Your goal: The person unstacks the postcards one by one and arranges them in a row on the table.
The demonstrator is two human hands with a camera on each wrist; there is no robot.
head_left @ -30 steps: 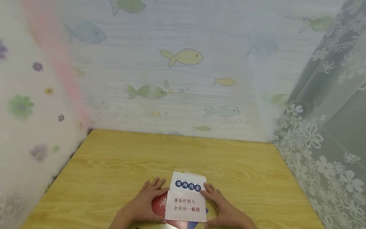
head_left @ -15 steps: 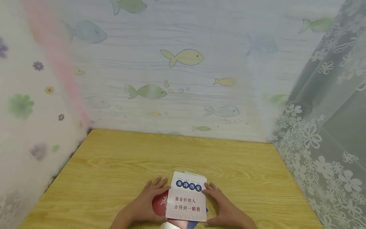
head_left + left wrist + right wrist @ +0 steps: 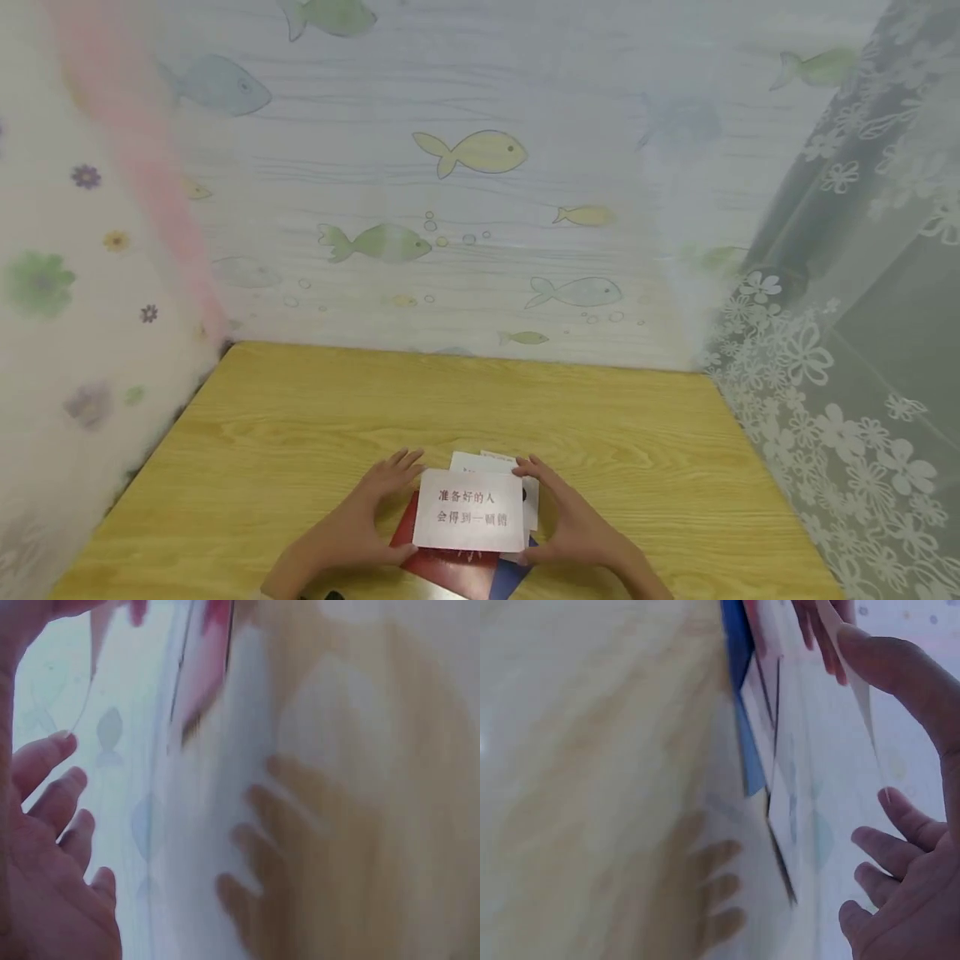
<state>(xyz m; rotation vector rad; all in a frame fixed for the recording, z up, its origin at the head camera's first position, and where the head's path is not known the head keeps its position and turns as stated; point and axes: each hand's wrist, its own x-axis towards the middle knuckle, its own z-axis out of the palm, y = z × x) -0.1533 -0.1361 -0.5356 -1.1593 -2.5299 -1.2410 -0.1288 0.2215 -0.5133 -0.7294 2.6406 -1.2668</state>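
Note:
A small white card with two lines of red print (image 3: pixel 470 533) is held up over a pile of cards, its lower edge tilted toward me. My left hand (image 3: pixel 360 517) holds its left side between thumb and index fingertip, the other fingers spread. My right hand (image 3: pixel 573 525) grips the right side likewise. Edge on, the held card (image 3: pixel 861 690) shows as a thin white strip in the right wrist view, apart from the pile. Beneath it lie another white card (image 3: pixel 531 510), mostly covered, a red card (image 3: pixel 450 571) and a blue card (image 3: pixel 512 577).
A yellow wood-grain table (image 3: pixel 300 417) carries the pile near its front edge. Behind it hangs a fish-print curtain (image 3: pixel 480 250), with flowered fabric (image 3: pixel 45 358) on the left and white lace (image 3: pixel 825 433) at the right.
The printed card has come up off the white card below, toward me and slightly left, uncovering part of that card. Both hands have moved with it.

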